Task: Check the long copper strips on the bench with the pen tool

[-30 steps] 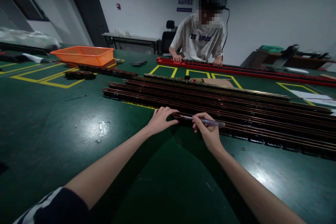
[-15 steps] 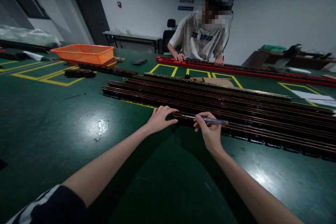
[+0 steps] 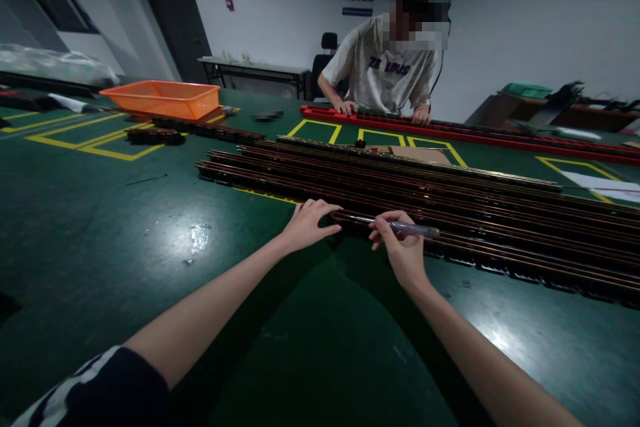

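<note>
My right hand (image 3: 403, 250) is closed round the clear handle of a screwdriver (image 3: 413, 229). Its thin metal shaft points left, nearly level, along the end of the nearest dark rail (image 3: 475, 247), which carries copper-coloured strips. At that end, my left hand (image 3: 311, 225) holds the rail between thumb and fingers, the thumb on the near side. The screwdriver's tip lies close to the left fingertips; what exactly it touches is too small and dark to tell. Several similar rails (image 3: 310, 170) lie side by side just beyond both hands.
Across the green table (image 3: 125, 233) a co-worker (image 3: 387, 73) rests both hands on a long red rail (image 3: 465, 131). An orange basket (image 3: 165, 99) stands back left, near short dark pieces (image 3: 155, 137). Cardboard (image 3: 420, 155) and white paper (image 3: 600, 185) lie beyond the rails.
The view has shifted slightly, so everything sits a little further right. Both hands keep their places on the rail and the screwdriver, with no other clear movement.
</note>
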Demonstrator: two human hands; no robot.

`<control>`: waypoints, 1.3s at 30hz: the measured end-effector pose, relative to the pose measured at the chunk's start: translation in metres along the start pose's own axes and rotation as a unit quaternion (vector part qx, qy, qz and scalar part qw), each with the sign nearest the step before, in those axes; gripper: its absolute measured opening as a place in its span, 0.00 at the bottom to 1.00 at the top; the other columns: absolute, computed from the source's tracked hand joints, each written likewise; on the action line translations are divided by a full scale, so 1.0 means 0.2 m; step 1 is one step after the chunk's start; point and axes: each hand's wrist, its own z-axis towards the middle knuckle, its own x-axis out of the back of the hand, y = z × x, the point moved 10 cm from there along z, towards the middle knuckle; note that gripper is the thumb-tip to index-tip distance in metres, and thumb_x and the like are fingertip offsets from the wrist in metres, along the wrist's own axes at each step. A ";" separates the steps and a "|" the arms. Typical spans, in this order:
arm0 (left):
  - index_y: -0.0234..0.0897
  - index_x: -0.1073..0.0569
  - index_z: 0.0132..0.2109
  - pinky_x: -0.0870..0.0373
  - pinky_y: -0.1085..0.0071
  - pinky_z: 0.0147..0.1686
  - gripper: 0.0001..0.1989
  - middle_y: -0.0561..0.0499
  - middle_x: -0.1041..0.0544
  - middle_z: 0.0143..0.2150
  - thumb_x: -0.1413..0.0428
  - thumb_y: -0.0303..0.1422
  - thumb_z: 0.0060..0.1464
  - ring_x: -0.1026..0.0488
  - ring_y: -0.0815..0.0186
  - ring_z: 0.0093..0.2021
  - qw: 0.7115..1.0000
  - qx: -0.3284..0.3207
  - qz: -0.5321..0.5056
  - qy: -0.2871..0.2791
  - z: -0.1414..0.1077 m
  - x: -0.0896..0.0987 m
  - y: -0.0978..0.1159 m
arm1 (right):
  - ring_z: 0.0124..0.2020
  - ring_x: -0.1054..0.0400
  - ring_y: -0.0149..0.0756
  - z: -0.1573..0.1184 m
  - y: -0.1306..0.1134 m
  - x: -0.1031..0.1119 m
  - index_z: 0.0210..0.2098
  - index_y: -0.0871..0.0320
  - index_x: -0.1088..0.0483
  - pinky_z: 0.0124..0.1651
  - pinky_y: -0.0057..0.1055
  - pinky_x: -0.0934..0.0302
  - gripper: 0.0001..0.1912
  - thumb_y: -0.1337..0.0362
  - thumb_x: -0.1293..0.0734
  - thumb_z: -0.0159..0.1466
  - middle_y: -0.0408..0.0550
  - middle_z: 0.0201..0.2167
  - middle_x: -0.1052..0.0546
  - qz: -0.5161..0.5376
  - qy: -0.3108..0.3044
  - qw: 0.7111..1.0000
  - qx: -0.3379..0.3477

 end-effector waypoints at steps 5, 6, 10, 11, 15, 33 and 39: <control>0.45 0.33 0.56 0.43 0.61 0.49 0.21 0.51 0.29 0.50 0.47 0.41 0.56 0.37 0.59 0.50 1.000 0.000 0.001 0.002 0.00 0.00 0.00 | 0.21 0.33 0.28 0.00 0.00 -0.01 0.31 0.58 0.35 0.19 0.24 0.37 0.12 0.56 0.32 0.57 0.43 0.25 0.28 -0.009 -0.007 1.000 0.002; 0.45 0.33 0.56 0.43 0.61 0.49 0.21 0.51 0.29 0.50 0.47 0.41 0.56 0.37 0.59 0.50 1.000 0.000 0.000 0.002 0.00 0.00 0.00 | 0.21 0.33 0.28 0.00 0.00 -0.01 0.31 0.58 0.35 0.19 0.24 0.37 0.12 0.56 0.32 0.57 0.43 0.25 0.28 -0.009 -0.009 1.000 0.001; 0.45 0.34 0.56 0.43 0.61 0.49 0.21 0.51 0.29 0.49 0.47 0.42 0.56 0.37 0.59 0.50 1.000 -0.003 -0.002 0.003 0.00 0.00 0.00 | 0.22 0.33 0.28 0.00 0.01 -0.01 0.31 0.58 0.35 0.19 0.24 0.37 0.11 0.56 0.32 0.58 0.43 0.26 0.27 -0.010 -0.014 1.000 -0.001; 0.45 0.34 0.56 0.43 0.61 0.49 0.21 0.51 0.29 0.49 0.47 0.42 0.56 0.37 0.58 0.50 1.000 -0.003 -0.003 0.003 0.00 0.00 0.00 | 0.22 0.33 0.27 0.00 0.01 -0.01 0.31 0.57 0.35 0.19 0.24 0.37 0.11 0.56 0.32 0.58 0.43 0.26 0.27 -0.010 -0.013 1.000 -0.001; 0.45 0.33 0.56 0.43 0.60 0.49 0.21 0.51 0.29 0.49 0.47 0.42 0.56 0.37 0.58 0.50 1.000 -0.001 -0.002 0.003 0.00 0.00 0.00 | 0.22 0.33 0.27 -0.01 0.01 -0.01 0.32 0.57 0.35 0.19 0.23 0.37 0.11 0.56 0.33 0.58 0.43 0.26 0.27 -0.019 -0.014 1.000 0.001; 0.46 0.34 0.56 0.43 0.60 0.50 0.21 0.51 0.29 0.50 0.46 0.40 0.55 0.37 0.58 0.51 1.000 0.010 0.001 -0.006 0.00 0.00 0.00 | 0.21 0.33 0.27 -0.01 0.00 -0.01 0.32 0.56 0.36 0.19 0.23 0.41 0.11 0.56 0.34 0.59 0.43 0.26 0.27 -0.053 -0.019 0.998 0.005; 0.45 0.33 0.56 0.43 0.60 0.50 0.21 0.51 0.29 0.50 0.46 0.40 0.55 0.36 0.58 0.51 1.000 0.007 -0.002 -0.002 0.00 0.01 0.00 | 0.21 0.33 0.27 -0.02 0.00 -0.02 0.31 0.56 0.37 0.20 0.23 0.41 0.10 0.57 0.34 0.59 0.43 0.26 0.27 -0.049 -0.031 0.998 0.009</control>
